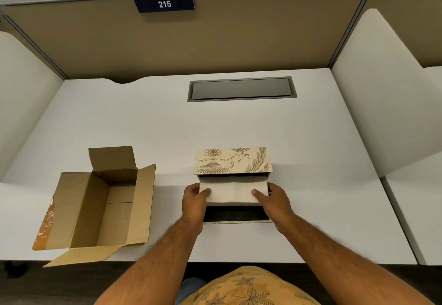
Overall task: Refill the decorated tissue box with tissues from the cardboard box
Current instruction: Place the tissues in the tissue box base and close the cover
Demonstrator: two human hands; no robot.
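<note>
Left hand (195,197) and right hand (272,198): each clasps one end of the tissue stack (233,189), held over the open decorated tissue box (233,161). Cardboard box (100,206): apparently emptied, well apart. Remaining: seat stack, close lid.

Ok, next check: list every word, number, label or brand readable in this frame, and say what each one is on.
"215": white digits on the dark blue sign fixed at the top edge of the partition behind the desk.
Decorated tissue box: ornamental pattern only, no text.
Cardboard box: no readable print or label.
Nothing else in view carries readable text.
</note>
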